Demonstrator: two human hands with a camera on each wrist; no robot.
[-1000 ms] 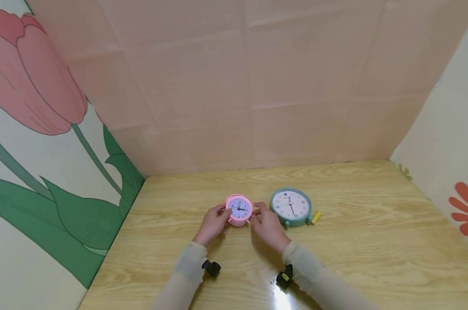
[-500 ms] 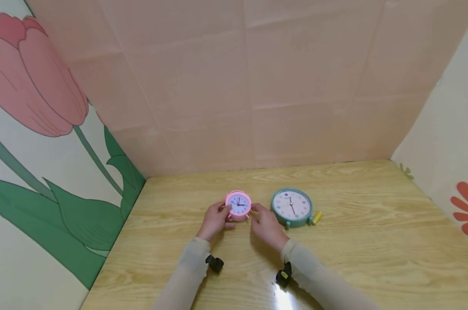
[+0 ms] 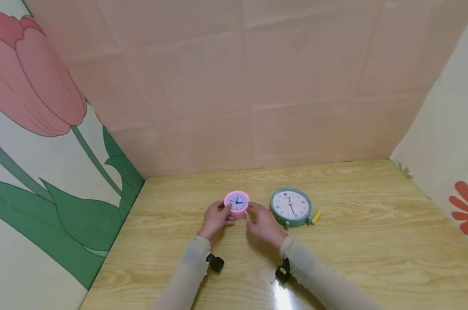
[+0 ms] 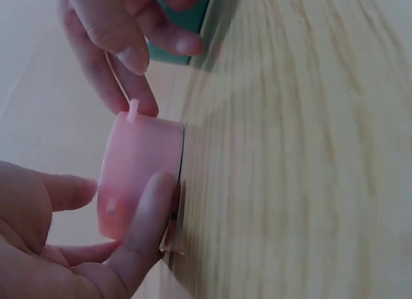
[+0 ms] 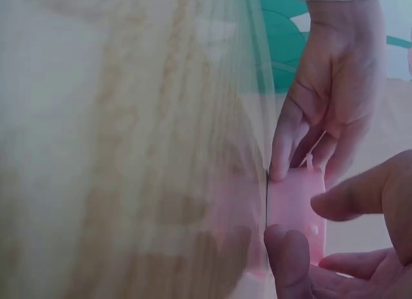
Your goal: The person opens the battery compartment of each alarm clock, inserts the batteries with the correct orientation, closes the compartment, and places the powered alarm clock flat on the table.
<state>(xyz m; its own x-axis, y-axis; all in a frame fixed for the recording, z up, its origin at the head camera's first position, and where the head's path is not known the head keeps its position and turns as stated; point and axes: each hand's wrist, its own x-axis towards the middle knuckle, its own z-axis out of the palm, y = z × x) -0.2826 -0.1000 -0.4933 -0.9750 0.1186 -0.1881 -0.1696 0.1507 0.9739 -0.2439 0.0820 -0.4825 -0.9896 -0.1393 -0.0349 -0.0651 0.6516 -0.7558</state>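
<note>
A small pink alarm clock is near the middle of the wooden table, its white dial tilted up. My left hand grips its left side, thumb at the dial's edge and a finger along the pink casing in the left wrist view. My right hand touches the clock's right side with its fingertips, while the thumb stands a little off the casing. In the right wrist view, both hands' fingers sit around the pink clock close over the tabletop. A small reddish, dark strip shows by the clock's back.
To the right, a larger teal alarm clock lies face up on the table, close to my right hand. Beside its foot lies a small yellow cylinder, like a battery. A beige-covered wall rises behind the table.
The pink clock has moved slightly left and toward the back. My left fingers now show below it, and my right hand has followed leftward. The teal clock has stayed put.
</note>
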